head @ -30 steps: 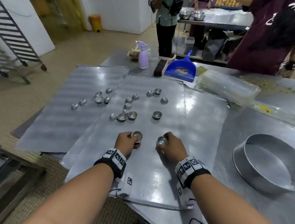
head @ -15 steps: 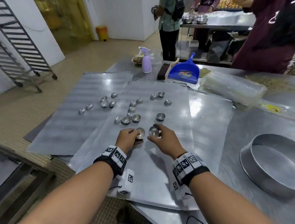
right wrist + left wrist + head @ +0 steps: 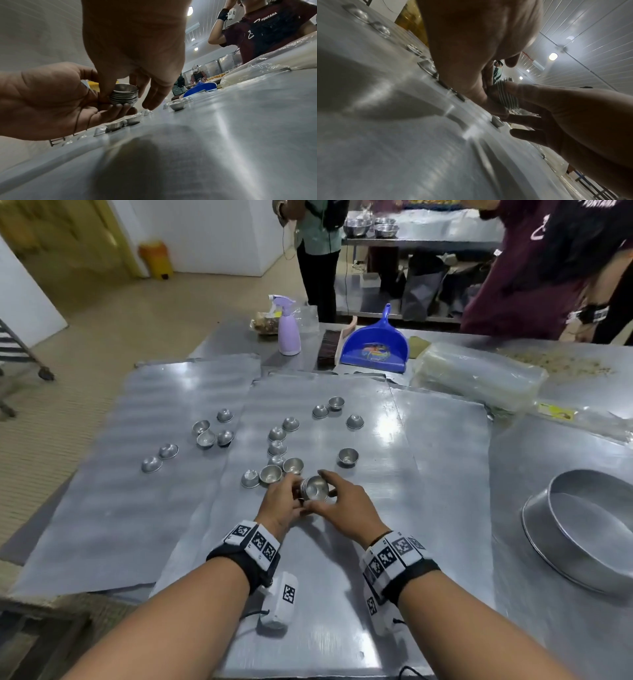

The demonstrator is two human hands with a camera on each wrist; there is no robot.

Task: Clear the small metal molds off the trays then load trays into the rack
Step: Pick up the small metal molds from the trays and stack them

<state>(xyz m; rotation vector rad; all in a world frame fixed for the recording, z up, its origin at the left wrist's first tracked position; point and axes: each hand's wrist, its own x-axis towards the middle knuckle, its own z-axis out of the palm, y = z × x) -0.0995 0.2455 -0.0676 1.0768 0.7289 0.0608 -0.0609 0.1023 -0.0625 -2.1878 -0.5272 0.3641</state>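
Observation:
Several flat metal trays overlap on the table; the middle tray lies under my hands. Loose small metal molds are scattered on it, and more molds sit on the left tray. Both hands meet on a nested stack of molds just above the middle tray. My left hand cradles the stack with curled fingers from below and the side. My right hand pinches its top rim between thumb and finger. The ribbed stack shows between both hands in the left wrist view.
A round metal cake pan sits at the right. At the back stand a blue dustpan, a purple spray bottle and a bundle in clear plastic. Two people stand behind the table. A wheeled rack is far left.
The two hands, which held molds apart over the tray, have come together forward. What each held is now one stack gripped by both.

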